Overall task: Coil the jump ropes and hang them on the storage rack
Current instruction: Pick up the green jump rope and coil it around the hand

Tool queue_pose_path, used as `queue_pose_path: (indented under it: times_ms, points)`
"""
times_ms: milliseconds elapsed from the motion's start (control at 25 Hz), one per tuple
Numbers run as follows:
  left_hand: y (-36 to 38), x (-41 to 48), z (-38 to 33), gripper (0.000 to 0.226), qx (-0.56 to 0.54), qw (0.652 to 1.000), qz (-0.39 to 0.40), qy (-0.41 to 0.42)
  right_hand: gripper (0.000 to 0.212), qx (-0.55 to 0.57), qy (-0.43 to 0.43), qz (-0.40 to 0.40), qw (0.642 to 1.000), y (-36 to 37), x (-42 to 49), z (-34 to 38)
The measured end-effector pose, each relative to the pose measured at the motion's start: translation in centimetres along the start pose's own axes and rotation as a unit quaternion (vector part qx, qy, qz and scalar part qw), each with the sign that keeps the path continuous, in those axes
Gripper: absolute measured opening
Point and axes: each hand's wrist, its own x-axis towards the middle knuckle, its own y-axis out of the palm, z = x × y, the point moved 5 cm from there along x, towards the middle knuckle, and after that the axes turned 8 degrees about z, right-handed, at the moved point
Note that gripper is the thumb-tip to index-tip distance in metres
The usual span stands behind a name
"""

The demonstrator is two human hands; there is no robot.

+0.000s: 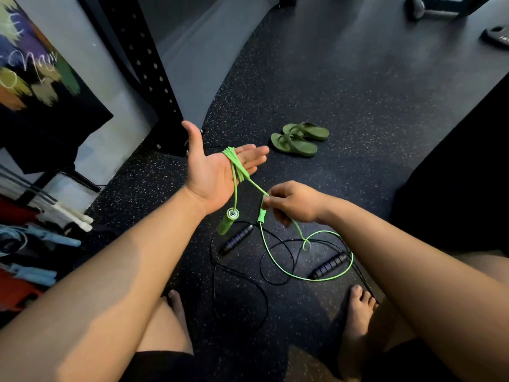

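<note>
Speckled black rubber floor, open beyond both hands, with green sandals past the fingertips and a perforated black post by a grey wall beyond the left hand. Left hand flat, palm up, fingers straight, thin green rope looped round them, one handle dangling below the wrist. Right hand pinching that rope just beside; black rope slack on the floor beneath both.

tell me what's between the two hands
A taut stretch of green rope, from the coil round the left hand to the right hand, which pinches it; head view.
</note>
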Motion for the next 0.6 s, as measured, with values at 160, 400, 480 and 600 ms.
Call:
queue_pose_path:
  times_ms: [160,400,480,600]
  points:
    - [-1.2,0.4,-0.1,0.128,0.054,0.997,-0.061,0.015,0.034,-0.059,0.016,0.056,0.997,0.6,-0.8,0.7]
    - [-0.9,0.9,2.7,0.122,0.22,0.968,-0.017,-0.122,0.035,-0.19,-0.138,-0.044,0.971,-1.0,-2.4,4.6]
    - [0.0,0.5,3.6,0.129,0.256,0.947,0.058,-0.183,0.033,-0.201,-0.178,-0.06,0.962,-1.1,-2.7,4.9]
    - [1.8,-0.8,4.5,0.125,0.268,0.917,0.146,-0.255,0.031,-0.183,-0.211,-0.085,0.956,-1.6,-3.0,4.9]
